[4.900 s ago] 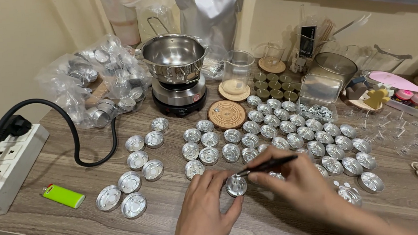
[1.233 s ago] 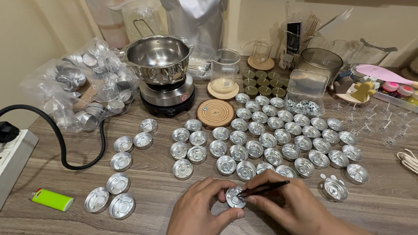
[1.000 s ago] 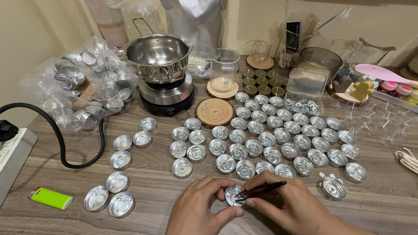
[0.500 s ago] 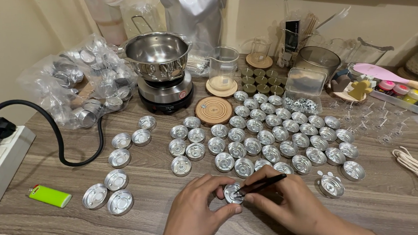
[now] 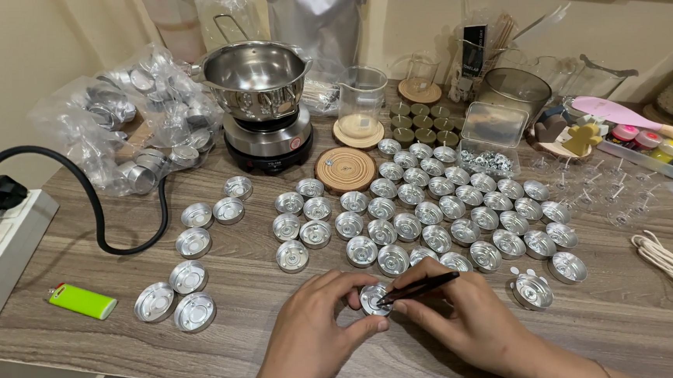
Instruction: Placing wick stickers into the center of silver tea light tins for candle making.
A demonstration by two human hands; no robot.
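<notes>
My left hand (image 5: pixel 314 334) pinches a small round aluminium tealight cup (image 5: pixel 374 299) on the wooden table (image 5: pixel 249 295), near its front edge. My right hand (image 5: pixel 457 318) holds a thin black pen-like tool (image 5: pixel 420 286), with its tip inside that cup. Just beyond my hands, several identical empty cups (image 5: pixel 424 215) lie in rows. One more cup (image 5: pixel 531 291) with small white round stickers beside it sits to the right of my right hand.
A steel pot (image 5: pixel 258 78) on a small electric hotplate stands at the back. A bag of cups (image 5: pixel 134 120) is at back left. A power strip (image 5: pixel 1 248) and green lighter (image 5: pixel 81 300) lie left. Wicks (image 5: pixel 617 191), cord (image 5: pixel 672 266) and jars lie right.
My hands keep the same hold on the cup and the tool, shifting only slightly. The camera view has drifted a little; the table layout is unchanged.
</notes>
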